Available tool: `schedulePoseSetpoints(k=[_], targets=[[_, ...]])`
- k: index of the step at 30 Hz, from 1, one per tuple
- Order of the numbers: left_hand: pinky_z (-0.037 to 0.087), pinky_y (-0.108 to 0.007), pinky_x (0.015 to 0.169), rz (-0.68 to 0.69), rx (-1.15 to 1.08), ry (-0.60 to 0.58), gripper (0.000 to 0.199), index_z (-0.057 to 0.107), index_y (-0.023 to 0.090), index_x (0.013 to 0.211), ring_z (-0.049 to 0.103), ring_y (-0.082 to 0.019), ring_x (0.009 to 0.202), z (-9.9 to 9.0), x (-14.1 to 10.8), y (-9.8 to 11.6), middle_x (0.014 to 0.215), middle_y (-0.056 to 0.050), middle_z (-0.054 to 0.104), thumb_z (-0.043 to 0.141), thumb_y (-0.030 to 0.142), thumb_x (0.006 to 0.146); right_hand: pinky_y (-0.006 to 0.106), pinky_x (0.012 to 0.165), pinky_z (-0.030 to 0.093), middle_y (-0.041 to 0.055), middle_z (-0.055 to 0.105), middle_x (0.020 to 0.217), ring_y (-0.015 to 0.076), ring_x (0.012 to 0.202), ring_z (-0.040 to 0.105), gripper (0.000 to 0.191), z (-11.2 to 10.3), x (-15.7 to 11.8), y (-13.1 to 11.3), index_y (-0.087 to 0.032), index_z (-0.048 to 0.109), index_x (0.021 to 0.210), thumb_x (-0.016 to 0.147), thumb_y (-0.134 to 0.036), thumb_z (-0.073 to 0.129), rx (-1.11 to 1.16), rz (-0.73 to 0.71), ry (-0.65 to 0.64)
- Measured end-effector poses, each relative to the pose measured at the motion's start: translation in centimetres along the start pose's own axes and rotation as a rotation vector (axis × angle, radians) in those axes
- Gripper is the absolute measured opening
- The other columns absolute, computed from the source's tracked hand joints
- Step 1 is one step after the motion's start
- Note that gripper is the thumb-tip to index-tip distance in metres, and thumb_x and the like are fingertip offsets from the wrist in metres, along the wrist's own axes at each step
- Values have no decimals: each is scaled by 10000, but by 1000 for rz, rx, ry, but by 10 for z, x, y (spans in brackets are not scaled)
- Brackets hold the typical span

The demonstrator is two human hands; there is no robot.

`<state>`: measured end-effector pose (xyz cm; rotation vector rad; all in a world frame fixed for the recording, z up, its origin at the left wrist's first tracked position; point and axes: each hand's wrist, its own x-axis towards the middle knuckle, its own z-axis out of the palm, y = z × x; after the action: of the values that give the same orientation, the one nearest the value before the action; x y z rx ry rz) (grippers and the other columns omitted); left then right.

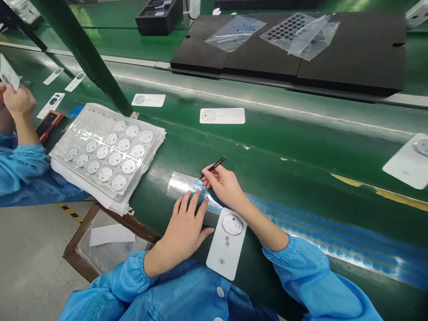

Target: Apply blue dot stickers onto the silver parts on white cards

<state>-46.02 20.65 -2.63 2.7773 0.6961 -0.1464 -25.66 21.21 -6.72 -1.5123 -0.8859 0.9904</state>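
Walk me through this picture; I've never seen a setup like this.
There is no robot: one camera on a person's head looks forward and down at their bare hands. The right hand holds a slim black tool over a clear strip of blue dots; the left fingertips rest on that strip. On the green surface, a white card lies near the hands, and a clear tray of round pieces sits to the left. Beyond the tray, another person's hand holds something white.

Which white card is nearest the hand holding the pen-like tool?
The white card on the near side of the right hand, with dark characters below its disc; the others are all farther away.
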Motion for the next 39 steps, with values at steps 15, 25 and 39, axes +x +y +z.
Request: schedulePoseSetpoints(k=[15, 25, 39], targets=[[376, -630, 1156, 40, -51, 93, 611, 463, 139, 1574, 332, -453, 1536, -1, 3, -7, 1670, -213, 401, 618, 395, 1041, 290, 570, 567, 51, 745, 713, 155, 571, 661, 458, -22, -26, -22, -179, 714, 896, 851, -621, 823, 250, -1, 129], [390, -427, 884, 261, -285, 241, 208, 683, 185, 1217, 538, -274, 1121, 23, 24, 17, 1195, -95, 689, 617, 290, 1051, 268, 473, 525, 53, 724, 686, 163, 544, 655, 433, -71, -139, 3, -176, 697, 935, 957, -608, 729, 121, 238, 251], [369, -412, 863, 256, -243, 89, 223, 686, 213, 1243, 525, -269, 1103, 15, 37, 19, 1184, -96, 679, 660, 291, 1035, 271, 516, 581, 71, 753, 784, 174, 620, 704, 423, -70, -143, 15, -177, 695, 995, 1005, -599, 661, 102, 286, 202]])
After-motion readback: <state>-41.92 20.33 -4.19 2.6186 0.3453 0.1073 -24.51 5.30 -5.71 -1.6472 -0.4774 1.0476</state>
